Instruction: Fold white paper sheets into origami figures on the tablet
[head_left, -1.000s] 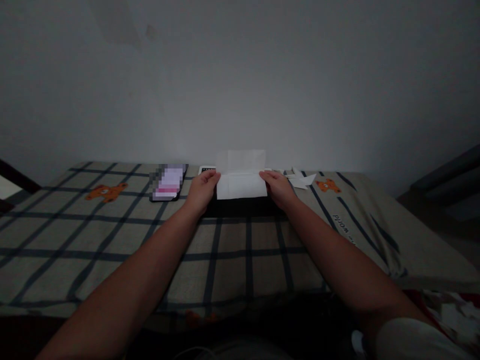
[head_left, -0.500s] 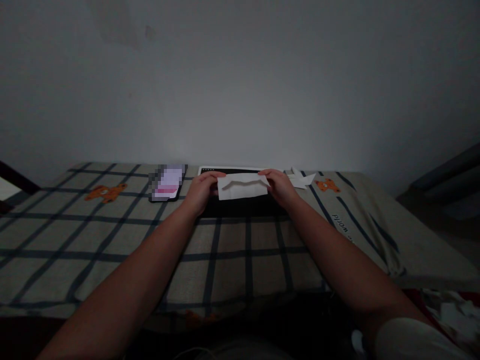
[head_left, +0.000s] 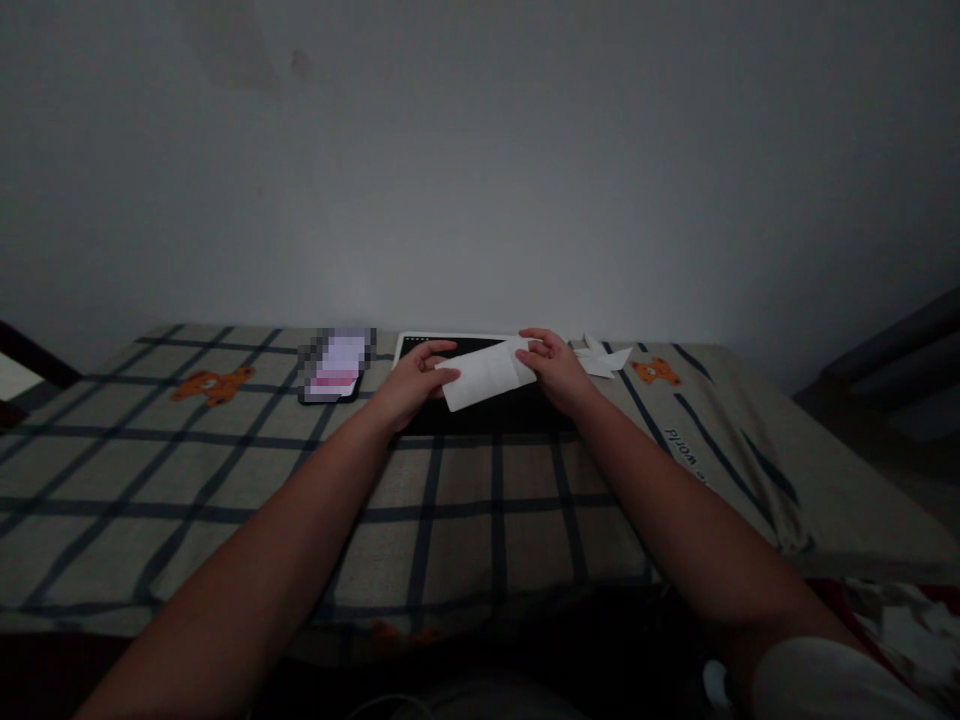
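A white sheet of paper [head_left: 484,376], which looks folded into a strip, is held tilted above a black board with a white rim [head_left: 487,413]. Its right end sits higher than its left. My right hand [head_left: 553,370] pinches the upper right end between thumb and fingers. At the other end, the thumb of my left hand [head_left: 411,386] lies against the paper's left edge, with the index finger stretched out above it. Just right of my right hand lies a folded white paper shape with pointed tips [head_left: 602,357].
A phone [head_left: 336,365] with a blurred screen lies left of the board. Everything rests on a checked cloth [head_left: 247,480] printed with orange bears, against a grey wall [head_left: 480,180]. White scraps [head_left: 911,635] lie at the lower right, and a dark wooden bar [head_left: 34,355] is at the left.
The paper has gone from level, with a raised flap along it, to flat-looking and tilted, left end down. My left thumb has come to the front, and the fingers of both hands have shifted.
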